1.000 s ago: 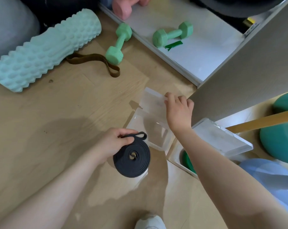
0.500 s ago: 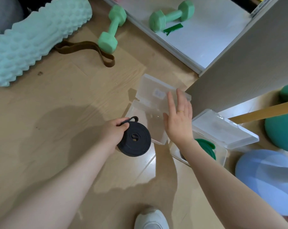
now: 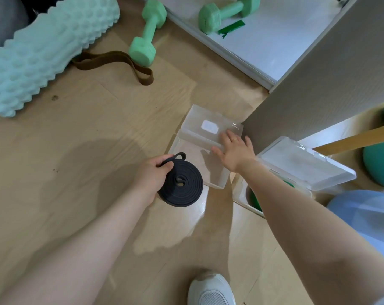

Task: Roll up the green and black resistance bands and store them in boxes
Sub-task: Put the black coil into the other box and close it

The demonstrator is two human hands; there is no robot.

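My left hand [image 3: 152, 175] grips a rolled black resistance band [image 3: 182, 186], holding it just left of an open clear plastic box [image 3: 217, 181] on the wooden floor. My right hand [image 3: 234, 150] lies flat with straight fingers on that box's flipped-back lid [image 3: 208, 128]. A second clear box [image 3: 241, 194] stands to the right, its lid [image 3: 305, 164] raised. The green band [image 3: 255, 201] lies inside it, mostly hidden behind my right forearm.
A mint foam roller [image 3: 43, 53] lies at the upper left beside a brown loop band [image 3: 111, 62] and a green dumbbell [image 3: 148, 34]. A mirror [image 3: 263, 40] and grey panel [image 3: 329, 80] stand behind the boxes. My white shoe [image 3: 211, 289] is at the bottom.
My right hand pushed the lid of the near box back until it lies open and now rests flat on it. My left hand brought the black roll closer to the box.
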